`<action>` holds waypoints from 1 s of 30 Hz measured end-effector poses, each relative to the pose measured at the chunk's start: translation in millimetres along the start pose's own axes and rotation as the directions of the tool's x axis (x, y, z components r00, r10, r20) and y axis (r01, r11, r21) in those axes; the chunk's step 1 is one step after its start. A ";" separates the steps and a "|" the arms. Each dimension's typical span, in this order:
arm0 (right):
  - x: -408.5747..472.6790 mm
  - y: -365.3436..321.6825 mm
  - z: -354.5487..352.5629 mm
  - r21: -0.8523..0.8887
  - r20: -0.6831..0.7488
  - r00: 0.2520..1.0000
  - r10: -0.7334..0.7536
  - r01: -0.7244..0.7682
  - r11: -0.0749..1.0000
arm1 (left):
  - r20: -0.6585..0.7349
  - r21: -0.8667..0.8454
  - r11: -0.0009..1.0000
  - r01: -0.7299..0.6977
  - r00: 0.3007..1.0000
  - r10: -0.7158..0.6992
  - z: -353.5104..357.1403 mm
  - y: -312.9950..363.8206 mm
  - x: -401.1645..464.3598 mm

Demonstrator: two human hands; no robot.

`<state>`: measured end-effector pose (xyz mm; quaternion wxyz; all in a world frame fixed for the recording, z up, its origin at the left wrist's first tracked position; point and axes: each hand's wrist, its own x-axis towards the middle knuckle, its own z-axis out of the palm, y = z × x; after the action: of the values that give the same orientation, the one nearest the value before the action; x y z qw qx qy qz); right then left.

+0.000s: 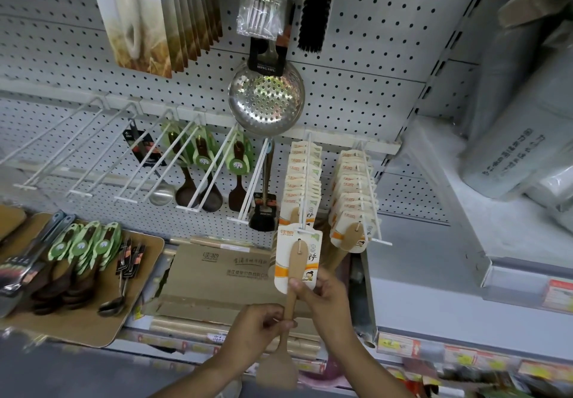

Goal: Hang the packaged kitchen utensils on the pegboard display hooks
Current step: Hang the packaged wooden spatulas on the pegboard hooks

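While the left hand (263, 323) pinches the thin shaft of a wooden spatula (291, 292) low down, the right hand (322, 292) grips it higher, thumb pressed on the bottom edge of its white-and-orange card (297, 258). That card sits at the near tip of a white hook (305, 180), just in front of a row of identical carded spatulas (302, 177) filling the same hook. Just to the right, a second hook carries another full row of them (353, 193). Further left on the pegboard (372, 56) hang green-carded dark spoons (203, 162), and a steel skimmer (266, 100) hangs above. Several hooks at far left are bare. On the near left a wooden tray (93, 323) holds more green-carded spoons and metal utensils, beside a brown cardboard box (217, 270) on the shelf.
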<state>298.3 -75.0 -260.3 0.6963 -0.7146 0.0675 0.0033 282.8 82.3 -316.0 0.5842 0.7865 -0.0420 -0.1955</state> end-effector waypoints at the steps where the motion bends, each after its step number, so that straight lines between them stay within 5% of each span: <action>1: 0.8 1.1 0.5 -0.007 -0.004 1.000 0.003 -0.003 1.000 | 0.000 0.009 1.000 0.008 1.000 -0.008 -1.3 -3.0 0.4; 13: 20.1 2.4 9.8 0.036 -0.020 1.000 0.017 -0.017 0.999 | -0.018 0.003 0.999 0.038 0.999 -0.038 -11.6 -22.7 7.6; 30: 49.4 3.9 6.3 0.021 0.008 0.996 0.084 -0.084 0.996 | -0.088 0.223 0.971 -0.081 0.991 0.102 -16.7 -16.3 29.9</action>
<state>347.4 -73.3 -269.3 0.7032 -0.7038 0.0950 0.0346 313.6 93.7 -334.9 0.5038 0.8521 -0.0705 -0.1232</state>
